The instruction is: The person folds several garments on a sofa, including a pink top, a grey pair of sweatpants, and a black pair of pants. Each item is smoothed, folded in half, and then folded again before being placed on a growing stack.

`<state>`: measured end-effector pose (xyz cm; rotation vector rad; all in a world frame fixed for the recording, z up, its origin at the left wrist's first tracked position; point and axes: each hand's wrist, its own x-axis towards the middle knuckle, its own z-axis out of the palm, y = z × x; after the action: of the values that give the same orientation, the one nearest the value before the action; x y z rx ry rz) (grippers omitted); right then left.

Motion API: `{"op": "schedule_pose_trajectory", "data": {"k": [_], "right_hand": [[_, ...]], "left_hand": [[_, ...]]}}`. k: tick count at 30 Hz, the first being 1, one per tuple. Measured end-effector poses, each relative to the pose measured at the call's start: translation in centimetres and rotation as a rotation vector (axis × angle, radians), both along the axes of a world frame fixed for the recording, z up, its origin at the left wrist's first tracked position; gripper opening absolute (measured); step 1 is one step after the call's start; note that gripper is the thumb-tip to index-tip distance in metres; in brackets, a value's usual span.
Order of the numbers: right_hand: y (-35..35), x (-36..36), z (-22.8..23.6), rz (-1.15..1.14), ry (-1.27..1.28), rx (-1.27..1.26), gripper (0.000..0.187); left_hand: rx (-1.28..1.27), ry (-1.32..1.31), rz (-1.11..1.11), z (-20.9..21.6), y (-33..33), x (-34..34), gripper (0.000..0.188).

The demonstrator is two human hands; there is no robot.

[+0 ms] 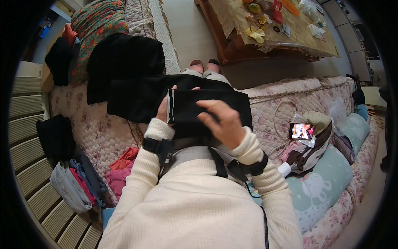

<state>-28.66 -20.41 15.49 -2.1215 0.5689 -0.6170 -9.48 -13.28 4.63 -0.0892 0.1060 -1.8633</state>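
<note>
Across my lap lies a long black garment, its right part folded into a flat strip with a thin pale line near the fold's left edge. My left hand is palm-up beneath that edge; its fingers are stretched out, two tips show beyond the far side, and the cloth hides the rest. Above the folded strip hovers my right hand, open, with thumb and fingers apart and nothing between them. Another black garment lies just beyond, to the left.
Folded clothes are stacked at left beside a black bundle and pink cloth. To the right lie a lit phone, crumpled clothes and a mint pillow. A wooden table with fruit and peels stands ahead.
</note>
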Motion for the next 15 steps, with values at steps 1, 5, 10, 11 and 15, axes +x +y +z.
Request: {"op": "schedule_pose_trajectory", "data": {"k": [1, 5, 10, 11, 15], "right_hand": [[-0.8, -1.5, -1.0, -0.138, 0.026, 0.017, 0.028], [-5.5, -8.4, -7.3, -0.657, 0.204, -0.061, 0.029], [-9.2, -14.5, -12.6, -0.604, 0.371, 0.986, 0.051], [-9.7, -14.9, -12.7, -0.556, 0.299, 1.173, 0.051], [-10.1, -13.8, -11.4, -0.408, 0.314, 1.342, 0.048]], "left_hand": [[0.122, -0.120, 0.014, 0.1, 0.2, 0.1, 0.072], [0.192, -0.102, -0.004, 0.3, 0.2, 0.5, 0.073], [0.231, -0.148, 0.021, -0.2, 0.4, 1.1, 0.072], [0.236, -0.156, 0.026, -0.4, 0.4, 1.2, 0.072], [0.253, -0.209, 0.037, -0.9, 0.7, 1.4, 0.072]]}}
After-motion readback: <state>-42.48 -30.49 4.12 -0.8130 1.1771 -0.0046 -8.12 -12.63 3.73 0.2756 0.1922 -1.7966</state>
